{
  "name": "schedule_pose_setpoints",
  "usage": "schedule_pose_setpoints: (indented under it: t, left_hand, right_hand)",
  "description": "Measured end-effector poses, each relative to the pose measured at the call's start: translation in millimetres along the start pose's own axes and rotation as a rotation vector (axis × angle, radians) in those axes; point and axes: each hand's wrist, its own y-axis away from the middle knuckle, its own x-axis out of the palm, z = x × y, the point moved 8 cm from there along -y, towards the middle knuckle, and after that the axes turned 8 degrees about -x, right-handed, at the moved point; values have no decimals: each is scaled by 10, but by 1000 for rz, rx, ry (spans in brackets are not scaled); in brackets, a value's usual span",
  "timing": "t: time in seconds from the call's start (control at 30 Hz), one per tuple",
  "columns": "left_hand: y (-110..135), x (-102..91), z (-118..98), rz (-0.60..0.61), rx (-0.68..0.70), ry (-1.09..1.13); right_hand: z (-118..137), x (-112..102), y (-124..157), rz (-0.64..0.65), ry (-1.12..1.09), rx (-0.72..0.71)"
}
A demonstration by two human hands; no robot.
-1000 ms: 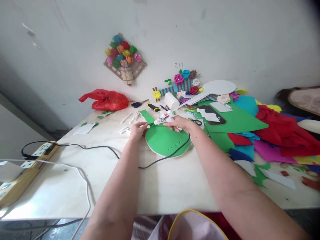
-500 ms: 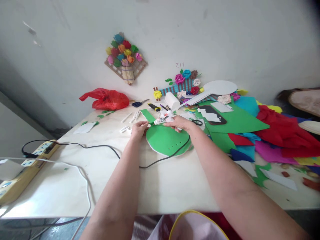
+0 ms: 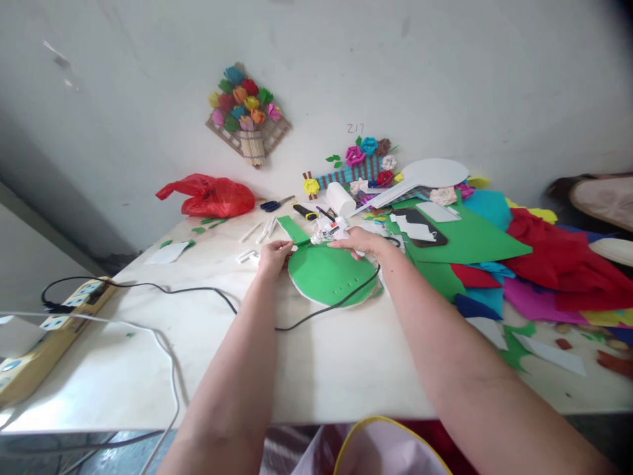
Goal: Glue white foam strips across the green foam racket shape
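Note:
A round green piece (image 3: 324, 272) with a pale edge and a row of small holes lies on the table. From its far left side a green strip (image 3: 293, 228) runs back, like a neck. My left hand (image 3: 277, 256) pinches the green piece where strip and round part meet. My right hand (image 3: 363, 243) is wrapped round a white glue gun (image 3: 328, 231), its nozzle pointing left over the strip's near end. The gun's black cord (image 3: 341, 302) curves across the round piece. My right fingers partly hide the gun.
White glue sticks (image 3: 267, 228), scissors (image 3: 275, 204) and a cutter (image 3: 304, 211) lie behind my left hand. A phone (image 3: 425, 231) sits on green sheets at right, beside heaped coloured material (image 3: 558, 254). A power strip (image 3: 59, 330) lies along the left edge.
My right hand has shifted the glue gun slightly right, so its nozzle is farther from my left fingers. My left hand has stayed in place on the green piece.

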Motion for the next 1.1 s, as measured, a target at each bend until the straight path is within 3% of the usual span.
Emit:
schedule_pose_setpoints:
  t: [0.2,0.43,1.1]
  left_hand:
    - [12,2,-10,10,8,30]
    - [-28,-13,24,-1,1,14]
    - [-36,-22,36,-11,4,-5]
  right_hand:
    - [-89,-61,-7,-32,-37,12]
    - [-128,-24,-50,-12,-248,-20]
    - [-46,125,-112,29,-266,-26]
